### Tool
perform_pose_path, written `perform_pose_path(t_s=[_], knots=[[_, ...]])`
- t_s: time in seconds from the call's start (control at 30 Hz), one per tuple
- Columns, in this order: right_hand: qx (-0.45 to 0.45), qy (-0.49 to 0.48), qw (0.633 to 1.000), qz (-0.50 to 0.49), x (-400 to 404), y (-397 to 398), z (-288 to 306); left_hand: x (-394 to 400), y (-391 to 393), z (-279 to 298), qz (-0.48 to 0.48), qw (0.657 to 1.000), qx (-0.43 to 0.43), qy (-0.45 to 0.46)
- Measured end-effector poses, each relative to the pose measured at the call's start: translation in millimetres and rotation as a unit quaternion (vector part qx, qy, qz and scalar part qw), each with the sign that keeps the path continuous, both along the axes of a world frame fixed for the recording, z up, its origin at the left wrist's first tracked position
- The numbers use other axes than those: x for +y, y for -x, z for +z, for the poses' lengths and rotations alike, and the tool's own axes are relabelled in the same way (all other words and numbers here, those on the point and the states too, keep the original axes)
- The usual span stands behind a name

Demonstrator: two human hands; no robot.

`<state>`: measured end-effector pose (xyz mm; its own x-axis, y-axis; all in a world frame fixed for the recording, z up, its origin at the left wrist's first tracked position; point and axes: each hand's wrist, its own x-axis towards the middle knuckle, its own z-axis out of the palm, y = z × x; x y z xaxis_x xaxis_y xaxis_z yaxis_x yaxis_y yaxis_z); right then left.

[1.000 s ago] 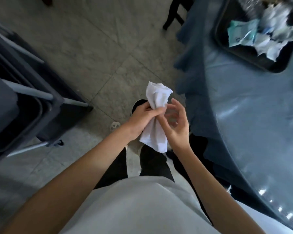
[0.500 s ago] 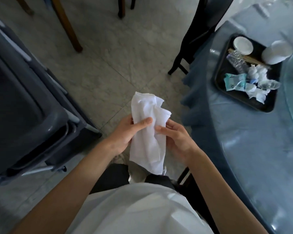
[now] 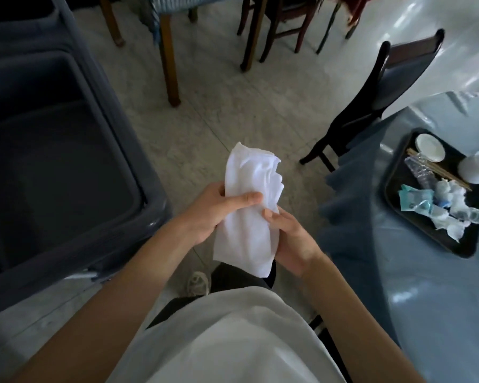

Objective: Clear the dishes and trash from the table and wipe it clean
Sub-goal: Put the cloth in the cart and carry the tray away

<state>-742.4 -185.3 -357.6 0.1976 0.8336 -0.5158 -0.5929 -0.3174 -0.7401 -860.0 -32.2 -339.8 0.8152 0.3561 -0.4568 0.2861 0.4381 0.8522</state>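
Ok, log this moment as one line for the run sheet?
stage: cloth prep | left hand: grips white cloth | right hand: grips cloth | tray: on table, holds trash | wiping: not started

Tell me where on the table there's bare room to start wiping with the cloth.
The table looks bare between the black tray and its near edge. The tray is crowded with crumpled tissues, chopsticks and cups. Both hands hold the white cloth.

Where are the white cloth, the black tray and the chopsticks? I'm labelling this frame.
white cloth [image 3: 246, 217]: head view, middle of the folded fabric.
black tray [image 3: 392, 194]: head view, left rim.
chopsticks [image 3: 437, 167]: head view, mid-length of the sticks.
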Motion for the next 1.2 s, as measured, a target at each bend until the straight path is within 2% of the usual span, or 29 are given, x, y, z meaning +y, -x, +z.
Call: perform_pose_path(t_s=[0.2,0.4,0.57,0.7,0.93,1.1,1.2], knots=[[-0.006,-0.026,1.0,-0.016,45,-18,14,31,11,11,0.081,0.996,-0.006,-0.043],[-0.056,-0.014,0.997,0.059,109,-49,21,70,7,11,0.175,0.984,-0.015,-0.024],[-0.068,0.002,0.991,0.116,178,-97,11,115,-19,9,0.247,0.969,0.023,-0.018],[-0.066,-0.017,0.98,0.186,244,-147,1,161,-59,-5,0.323,0.946,0.033,0.002],[-0.091,-0.007,0.965,0.245,363,-248,-4,241,-155,-18,0.462,0.884,0.021,0.068],[-0.082,-0.001,0.941,0.328,454,-285,9,294,-188,-7,0.523,0.851,0.024,0.043],[-0.108,-0.022,0.919,0.379,517,-281,12,333,-186,-1,0.549,0.835,0.029,0.015]])
